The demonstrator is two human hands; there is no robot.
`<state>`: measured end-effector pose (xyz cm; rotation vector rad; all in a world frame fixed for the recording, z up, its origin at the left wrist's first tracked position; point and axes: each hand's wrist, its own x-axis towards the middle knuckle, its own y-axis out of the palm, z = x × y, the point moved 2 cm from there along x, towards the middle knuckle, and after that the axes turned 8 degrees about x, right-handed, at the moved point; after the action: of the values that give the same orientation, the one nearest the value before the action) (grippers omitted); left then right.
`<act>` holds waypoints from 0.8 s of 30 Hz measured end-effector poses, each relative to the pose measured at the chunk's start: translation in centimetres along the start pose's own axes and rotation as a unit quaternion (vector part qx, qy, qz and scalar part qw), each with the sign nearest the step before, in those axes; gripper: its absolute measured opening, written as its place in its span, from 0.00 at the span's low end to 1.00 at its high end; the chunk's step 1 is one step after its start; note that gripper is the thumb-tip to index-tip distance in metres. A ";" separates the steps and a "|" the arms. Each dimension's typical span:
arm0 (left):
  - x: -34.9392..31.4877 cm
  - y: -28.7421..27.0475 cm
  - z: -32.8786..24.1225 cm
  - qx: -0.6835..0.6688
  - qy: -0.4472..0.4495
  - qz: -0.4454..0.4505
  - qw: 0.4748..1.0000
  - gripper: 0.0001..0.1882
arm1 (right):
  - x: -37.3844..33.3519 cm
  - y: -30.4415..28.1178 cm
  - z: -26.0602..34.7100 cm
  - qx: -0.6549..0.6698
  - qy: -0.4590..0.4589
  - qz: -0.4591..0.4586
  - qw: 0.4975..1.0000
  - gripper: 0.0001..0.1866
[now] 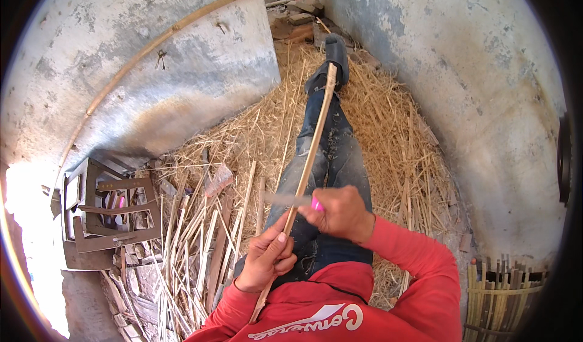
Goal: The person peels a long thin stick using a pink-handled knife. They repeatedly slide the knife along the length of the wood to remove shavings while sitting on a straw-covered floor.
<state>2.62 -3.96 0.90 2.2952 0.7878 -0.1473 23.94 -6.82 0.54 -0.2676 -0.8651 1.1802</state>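
A long, pale bamboo strip (316,141) runs along my outstretched legs, from my shoe down to the front of my red top. My left hand (266,256) is closed around its lower part, with the thumb on top. Just above that grip, a knife (285,200) with a pink handle lies across the strip. Its blade points left and is smeared by motion. The handle sits in my closed right hand (345,213). Whether the blade's edge touches the bamboo, I cannot tell.
Straw-like shavings (395,153) cover the floor around my legs. Several loose strips (197,251) lie in a heap at the left, beside a dark wooden cabinet (115,242). A long curved pole (161,38) leans along the left wall. At the lower right stands a slatted basket (505,294).
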 end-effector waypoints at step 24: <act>-0.8 -0.8 0.6 0.019 -0.028 -0.028 0.999 0.21 | 3.4 -2.8 -2.9 -0.012 0.081 -0.032 0.996 0.30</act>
<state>1.61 -4.24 0.26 2.2950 0.8284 -0.2519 28.32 -4.21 1.90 -0.3487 -0.7407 1.0743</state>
